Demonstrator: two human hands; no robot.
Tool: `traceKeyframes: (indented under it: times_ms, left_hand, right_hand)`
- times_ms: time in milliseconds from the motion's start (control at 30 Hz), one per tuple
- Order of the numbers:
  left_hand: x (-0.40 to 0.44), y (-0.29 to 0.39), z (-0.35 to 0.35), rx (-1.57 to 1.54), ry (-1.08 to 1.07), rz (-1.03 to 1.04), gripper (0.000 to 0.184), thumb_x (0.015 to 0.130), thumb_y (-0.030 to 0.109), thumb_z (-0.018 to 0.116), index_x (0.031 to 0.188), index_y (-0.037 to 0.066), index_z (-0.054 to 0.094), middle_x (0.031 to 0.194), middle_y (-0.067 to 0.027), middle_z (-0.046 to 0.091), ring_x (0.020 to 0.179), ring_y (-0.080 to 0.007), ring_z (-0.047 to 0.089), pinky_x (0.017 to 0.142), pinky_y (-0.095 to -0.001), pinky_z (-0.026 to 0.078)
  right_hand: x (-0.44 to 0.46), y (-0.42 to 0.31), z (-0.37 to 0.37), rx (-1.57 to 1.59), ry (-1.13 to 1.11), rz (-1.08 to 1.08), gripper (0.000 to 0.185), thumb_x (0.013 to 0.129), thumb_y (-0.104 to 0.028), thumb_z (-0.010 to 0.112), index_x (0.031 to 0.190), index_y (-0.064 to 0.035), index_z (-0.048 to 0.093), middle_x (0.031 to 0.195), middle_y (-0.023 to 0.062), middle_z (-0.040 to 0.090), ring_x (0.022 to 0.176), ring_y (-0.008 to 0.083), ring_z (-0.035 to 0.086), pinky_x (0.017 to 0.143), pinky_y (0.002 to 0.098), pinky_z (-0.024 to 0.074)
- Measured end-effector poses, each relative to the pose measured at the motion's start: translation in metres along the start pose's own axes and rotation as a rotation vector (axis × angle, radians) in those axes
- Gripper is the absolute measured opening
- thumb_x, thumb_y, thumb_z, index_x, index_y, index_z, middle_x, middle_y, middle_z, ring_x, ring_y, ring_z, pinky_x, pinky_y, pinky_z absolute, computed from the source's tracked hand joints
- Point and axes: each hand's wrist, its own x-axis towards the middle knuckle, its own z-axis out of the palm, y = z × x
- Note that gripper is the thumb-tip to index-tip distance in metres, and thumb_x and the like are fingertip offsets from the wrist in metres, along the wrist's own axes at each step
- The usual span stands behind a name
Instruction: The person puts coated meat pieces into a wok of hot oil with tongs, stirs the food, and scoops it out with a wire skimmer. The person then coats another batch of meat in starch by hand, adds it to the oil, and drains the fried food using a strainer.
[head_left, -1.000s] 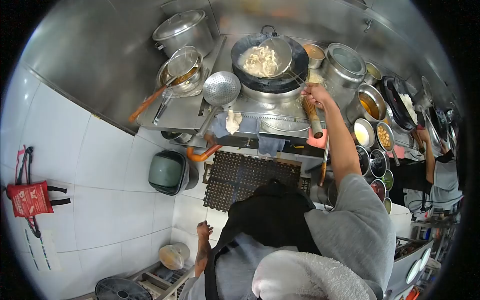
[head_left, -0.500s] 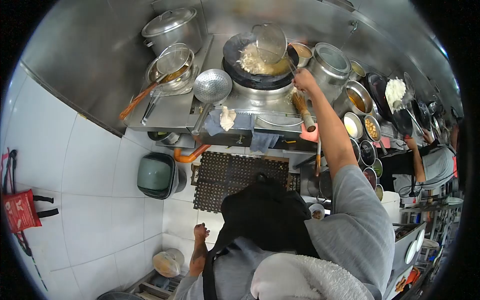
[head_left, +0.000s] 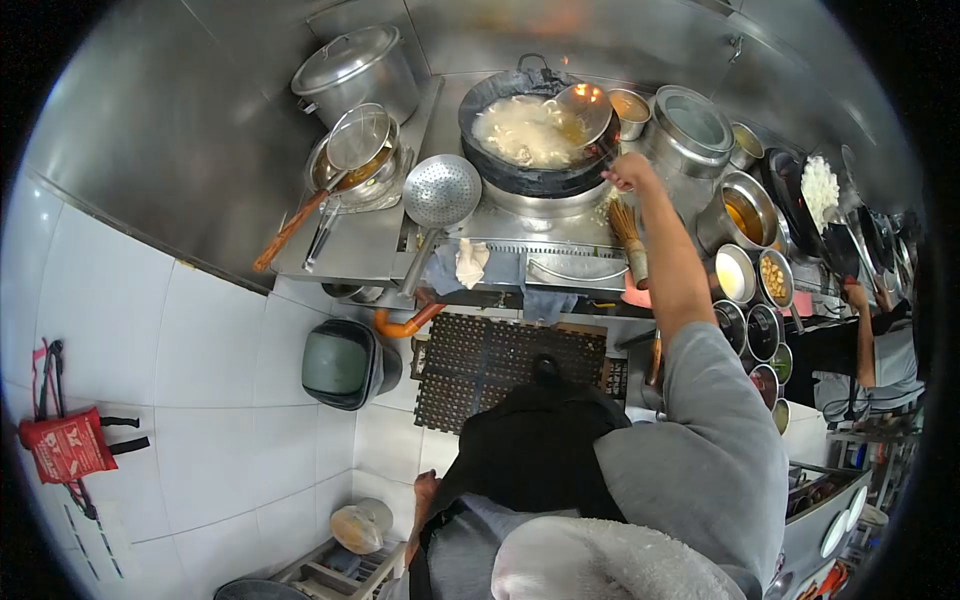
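My right hand (head_left: pixel 628 173) is closed round the handle of a wire strainer (head_left: pixel 588 112), whose round head rests at the right side of a black wok (head_left: pixel 545 180). Pale food pieces (head_left: pixel 522 130) lie in bubbling liquid in the wok. Small orange glints show at the strainer head. A bamboo brush (head_left: pixel 631 240) lies just below that hand. Low at my left side hangs my left hand (head_left: pixel 427 487), away from the counter, its fingers partly hidden and too small to make out.
A perforated ladle (head_left: pixel 441 192) and a strainer over a bowl (head_left: pixel 358 137) lie left of the wok. Lidded pots (head_left: pixel 693 118) and food containers (head_left: pixel 735 273) stand to the right. A co-worker's hand (head_left: pixel 855 293) is at another wok. A bin (head_left: pixel 337 364) stands below left.
The strainer was lifted above the wok and is now lower at its right side. The food has spread out in the liquid. My left hand has drawn down toward my body.
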Motion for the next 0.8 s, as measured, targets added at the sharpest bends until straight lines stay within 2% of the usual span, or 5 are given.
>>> traceKeyframes:
  times_ms: [100,133,233,567,800]
  left_hand:
    - [0.003,0.003,0.007,-0.644,-0.148,-0.613,0.035,0.082,0.03,0.056,0.096,-0.002,0.058,0.083,-0.0163,0.066,0.075,-0.0359,0.062,0.07,-0.0406,0.05]
    - [0.011,0.003,-0.006,-0.066,-0.112,0.065,0.036,0.086,0.027,0.054,0.102,-0.005,0.057,0.077,-0.0157,0.066,0.069,-0.0287,0.062,0.063,-0.0365,0.049]
    - [0.018,0.014,-0.002,-1.043,-0.061,-0.914,0.034,0.087,0.023,0.054,0.105,-0.006,0.056,0.078,-0.0144,0.065,0.069,-0.0229,0.061,0.058,-0.0321,0.049]
    - [0.052,0.013,-0.02,-1.322,-0.109,-0.956,0.034,0.086,0.021,0.052,0.113,0.0,0.048,0.088,-0.0163,0.057,0.065,-0.0259,0.06,0.052,-0.035,0.05]
    - [0.061,0.006,-0.026,-1.228,-0.137,-0.949,0.036,0.085,0.026,0.053,0.112,0.002,0.05,0.089,-0.0151,0.06,0.063,-0.0239,0.061,0.049,-0.0339,0.049]
  right_hand:
    - [0.011,0.021,0.025,0.077,-0.189,0.008,0.013,0.089,-0.006,0.039,0.092,-0.0013,0.05,0.066,0.0046,0.052,0.039,0.0047,0.031,0.031,0.0189,0.0231]
    - [0.009,0.023,0.031,0.078,-0.192,0.008,0.013,0.089,-0.006,0.039,0.092,-0.0013,0.05,0.066,0.0046,0.052,0.039,0.0047,0.031,0.031,0.0189,0.0231]
    - [-0.016,0.033,0.045,0.312,-0.209,-0.113,0.015,0.088,-0.003,0.04,0.102,-0.0011,0.046,0.072,0.0072,0.053,0.039,0.0058,0.033,0.031,0.0212,0.0218]
    - [-0.122,0.02,0.027,-0.037,0.105,-0.244,0.008,0.09,-0.009,0.043,0.091,-0.0036,0.048,0.078,0.0055,0.056,0.04,0.0037,0.033,0.029,0.0204,0.0223]
    - [-0.107,-0.017,0.003,-0.535,0.376,-0.299,0.047,0.084,-0.006,0.042,0.13,0.0031,0.038,0.075,0.0101,0.062,0.041,0.009,0.042,0.033,0.0265,0.0297]
